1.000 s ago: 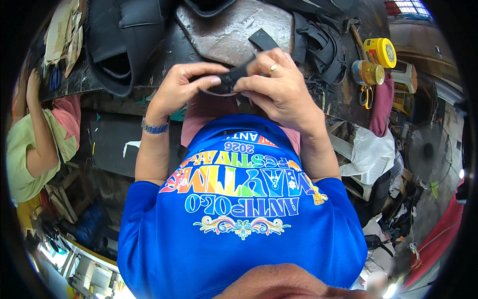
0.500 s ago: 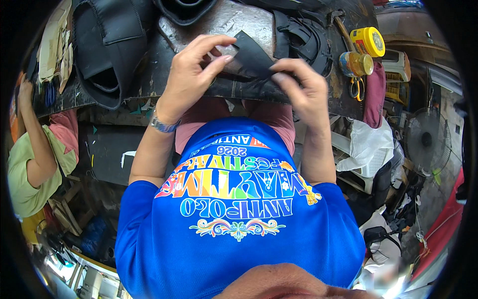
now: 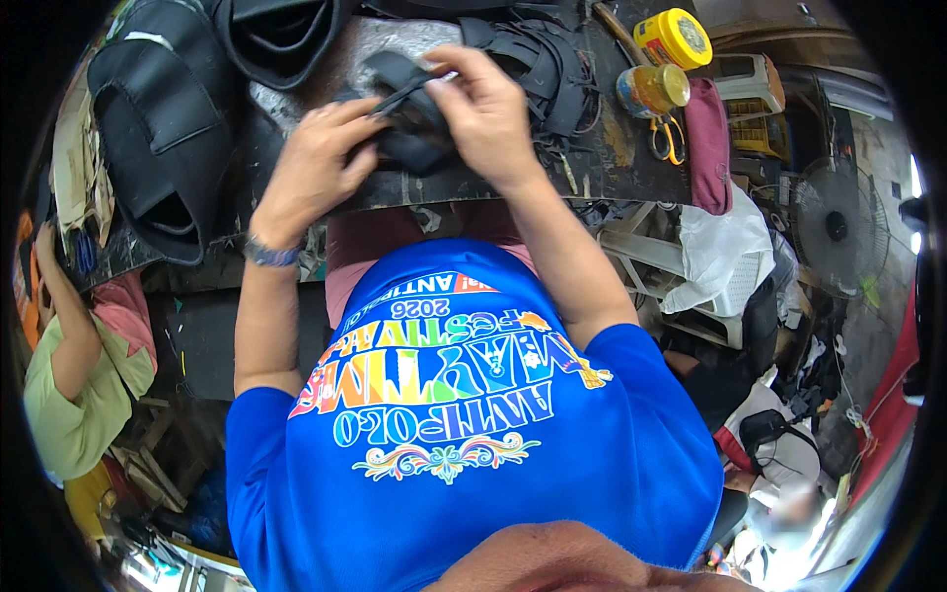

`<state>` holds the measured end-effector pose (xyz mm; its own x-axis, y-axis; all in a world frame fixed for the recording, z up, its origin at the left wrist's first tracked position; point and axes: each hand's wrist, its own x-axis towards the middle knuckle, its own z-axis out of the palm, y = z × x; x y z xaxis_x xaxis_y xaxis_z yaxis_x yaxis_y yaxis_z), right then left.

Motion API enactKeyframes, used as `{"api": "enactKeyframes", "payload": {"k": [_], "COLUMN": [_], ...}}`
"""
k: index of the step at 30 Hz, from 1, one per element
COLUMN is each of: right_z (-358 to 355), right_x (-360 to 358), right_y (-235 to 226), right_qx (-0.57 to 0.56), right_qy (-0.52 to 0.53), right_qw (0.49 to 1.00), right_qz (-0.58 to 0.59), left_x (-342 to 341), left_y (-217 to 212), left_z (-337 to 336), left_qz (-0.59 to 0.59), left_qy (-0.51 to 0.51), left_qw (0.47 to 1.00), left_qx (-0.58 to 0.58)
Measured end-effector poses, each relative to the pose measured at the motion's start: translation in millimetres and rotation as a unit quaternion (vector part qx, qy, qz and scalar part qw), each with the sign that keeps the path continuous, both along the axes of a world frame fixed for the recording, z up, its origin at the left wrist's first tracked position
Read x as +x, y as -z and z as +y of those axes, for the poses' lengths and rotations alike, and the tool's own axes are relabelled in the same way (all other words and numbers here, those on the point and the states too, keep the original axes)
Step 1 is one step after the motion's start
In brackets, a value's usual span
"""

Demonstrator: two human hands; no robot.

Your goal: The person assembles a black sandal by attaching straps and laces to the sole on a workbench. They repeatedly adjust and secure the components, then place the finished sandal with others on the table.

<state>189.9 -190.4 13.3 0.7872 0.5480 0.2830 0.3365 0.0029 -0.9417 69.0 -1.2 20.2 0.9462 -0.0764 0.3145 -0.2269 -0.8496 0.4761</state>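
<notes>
Above the near edge of the dark table, both hands hold a black strap piece, bent round on itself and smeared by motion. My left hand pinches its left end between thumb and fingers. My right hand grips its upper right side, fingertips pressed together. Behind the hands lies a worn silvery slab, partly covered by them. A pile of similar black straps lies just right of my right hand.
Large black stitched pieces lie at the left. At the right are a yellow tub, a glass jar, scissors, a wooden handle and a maroon pouch. Another person's arm is at far left.
The black strap piece was spread flat between my hands; now it is bent into a loop. Both hands have shifted left in the picture, and the view has moved with the table things.
</notes>
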Motion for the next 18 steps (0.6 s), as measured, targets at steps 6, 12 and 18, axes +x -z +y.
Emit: {"api": "enactKeyframes", "payload": {"k": [6, 12, 18], "right_z": [21, -46, -110], "right_x": [-3, 17, 71], "right_y": [9, -27, -34], "right_qx": [-0.176, -0.172, -0.237], "right_qy": [0.104, 0.157, 0.175], "right_qw": [0.897, 0.907, 0.911], "right_qz": [-0.393, -0.352, -0.287], "left_x": [-26, -16, -9], "left_y": [1, 16, 21], "left_z": [11, -2, -5], "left_qz": [-0.036, -0.092, -0.124], "left_qy": [-0.041, -0.109, -0.117], "left_qw": [0.998, 0.989, 0.985], "left_qx": [-0.019, -0.021, -0.02]}}
